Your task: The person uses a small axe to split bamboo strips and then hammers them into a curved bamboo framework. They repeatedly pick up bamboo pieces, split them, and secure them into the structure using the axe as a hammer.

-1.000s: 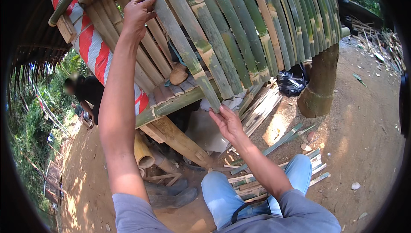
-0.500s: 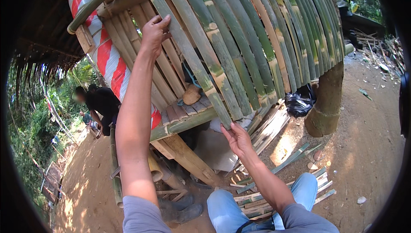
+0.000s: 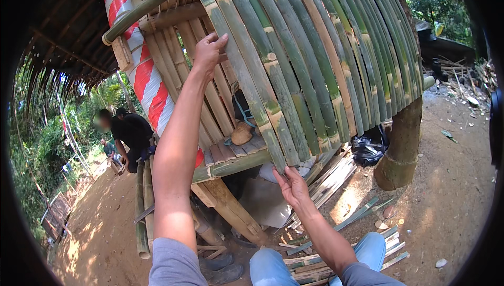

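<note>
A flat green bamboo slat (image 3: pixel 242 81) stands upright at the left end of a row of similar slats on a bamboo hut's side. High on its outer edge, my left hand (image 3: pixel 211 55) grips it, thumb on the front face and fingers curled behind. My right hand (image 3: pixel 294 187) pinches the slat's lower end between thumb and fingers. The slat lies close beside its neighbour (image 3: pixel 262 89) along most of its length. Behind it runs a horizontal bamboo rail (image 3: pixel 231 166) edging the hut's slatted floor.
A post wrapped in red and white striped sheet (image 3: pixel 142 73) rises at left. On the hut floor sits a brown rounded object (image 3: pixel 242 133). Below lie split bamboo strips (image 3: pixel 336 168) and a black plastic bag (image 3: pixel 367 149), near a thick stump-like post (image 3: pixel 400 147). People (image 3: pixel 126 133) crouch far left.
Both hands have brought the end slat closer to its neighbour, narrowing the gap between them. The whole view has shifted slightly, placing the hut further right and lower.
</note>
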A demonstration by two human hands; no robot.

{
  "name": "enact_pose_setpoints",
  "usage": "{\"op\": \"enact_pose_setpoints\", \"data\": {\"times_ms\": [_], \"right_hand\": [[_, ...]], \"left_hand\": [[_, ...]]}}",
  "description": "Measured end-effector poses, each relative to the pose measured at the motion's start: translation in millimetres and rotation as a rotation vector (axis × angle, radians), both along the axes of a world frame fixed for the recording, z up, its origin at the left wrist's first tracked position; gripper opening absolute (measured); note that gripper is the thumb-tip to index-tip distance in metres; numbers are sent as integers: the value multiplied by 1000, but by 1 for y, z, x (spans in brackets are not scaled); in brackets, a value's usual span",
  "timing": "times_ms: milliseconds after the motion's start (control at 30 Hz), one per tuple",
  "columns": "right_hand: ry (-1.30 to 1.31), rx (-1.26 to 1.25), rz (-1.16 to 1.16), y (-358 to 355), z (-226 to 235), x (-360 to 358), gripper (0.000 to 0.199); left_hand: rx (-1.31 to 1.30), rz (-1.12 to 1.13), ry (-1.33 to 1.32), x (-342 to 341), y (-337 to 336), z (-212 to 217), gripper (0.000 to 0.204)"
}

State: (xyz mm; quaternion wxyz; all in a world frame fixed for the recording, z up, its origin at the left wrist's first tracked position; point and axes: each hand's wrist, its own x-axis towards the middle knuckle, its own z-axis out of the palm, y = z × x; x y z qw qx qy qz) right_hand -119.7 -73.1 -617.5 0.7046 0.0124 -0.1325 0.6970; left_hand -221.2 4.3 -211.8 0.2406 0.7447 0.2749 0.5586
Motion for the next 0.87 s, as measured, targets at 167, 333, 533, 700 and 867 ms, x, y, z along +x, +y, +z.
{"op": "enact_pose_setpoints", "data": {"times_ms": [167,333,533,700,867], "right_hand": [[15,2,11,3,1,1,26],[58,28,31,3,4,0,23],[90,20,46,6,5,1,21],[65,-7,29,5,6,1,20],[15,-9,35,3,7,0,23]], "left_hand": [[16,12,-13,-1,4,5,19],[11,41,-23,-2,9,10,19],[21,79,-3,-3,12,17,19],[18,61,-32,0,10,14,20],[18,30,-21,-4,16,15,20]]}}
